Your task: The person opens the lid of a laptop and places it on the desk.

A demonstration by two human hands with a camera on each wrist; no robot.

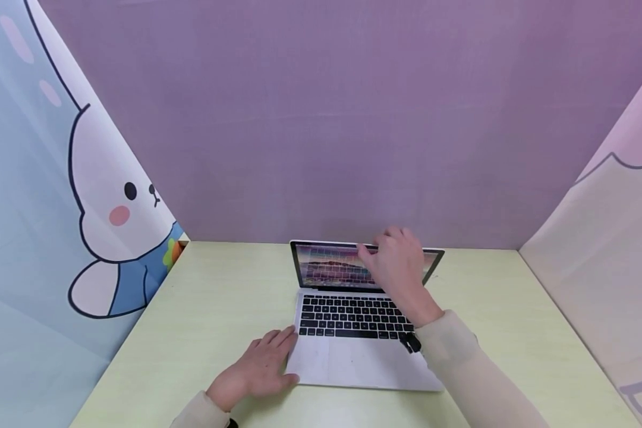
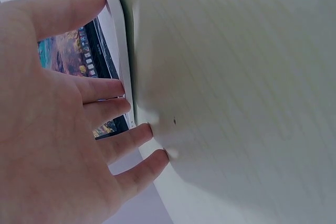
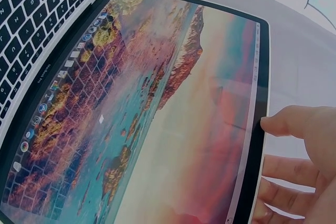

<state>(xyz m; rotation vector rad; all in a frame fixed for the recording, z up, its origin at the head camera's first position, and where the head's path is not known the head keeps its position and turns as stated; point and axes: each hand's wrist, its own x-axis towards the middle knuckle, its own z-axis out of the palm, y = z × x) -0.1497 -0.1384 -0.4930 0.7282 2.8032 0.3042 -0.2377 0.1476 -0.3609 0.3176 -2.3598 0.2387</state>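
A silver laptop (image 1: 353, 362) lies raised on the table, its screen (image 3: 173, 103) lit with a coastal mountain picture and the keyboard reflected in it. My right hand (image 1: 398, 261) pinches the top edge of the screen, thumb on the black front bezel and the other fingers behind the lid, as the right wrist view shows. At the base's left side rests my left hand (image 1: 262, 365), fingers spread and fairly straight, fingertips and thumb at the laptop's edge. My right forearm hides the right end of the keyboard (image 1: 348, 318).
A pale yellow-green table (image 1: 219, 285) holds the laptop near its middle. Behind it stands a purple cloth wall (image 1: 321, 131). A blue cloth with a cartoon rabbit (image 1: 101, 226) hangs at left, a pale pink one (image 1: 599, 255) at right.
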